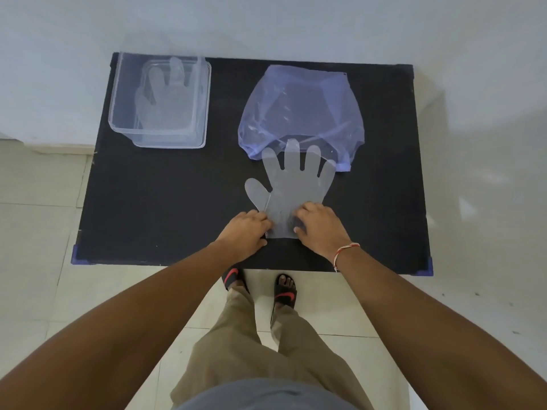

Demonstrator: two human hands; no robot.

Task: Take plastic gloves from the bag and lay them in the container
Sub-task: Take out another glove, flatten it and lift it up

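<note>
Fingers of both hands press on the cuff end of a clear glove [291, 187] that lies flat on the black table [165, 202]. On its left edge the left hand [245, 233] has the fingers curled together, and the right hand [321, 229] pinches the right edge. Its fingertips reach the mouth of the bluish bag [302, 108]. Well apart at the far left stands the clear container [161, 99], with gloves lying inside.

One head-worn wide-angle view, looking steeply down and forward from standing height: the black worktop [165, 202] fills mid-frame, forearms reach in from below, tiled floor [38, 232] and wall [266, 22] ring it.
</note>
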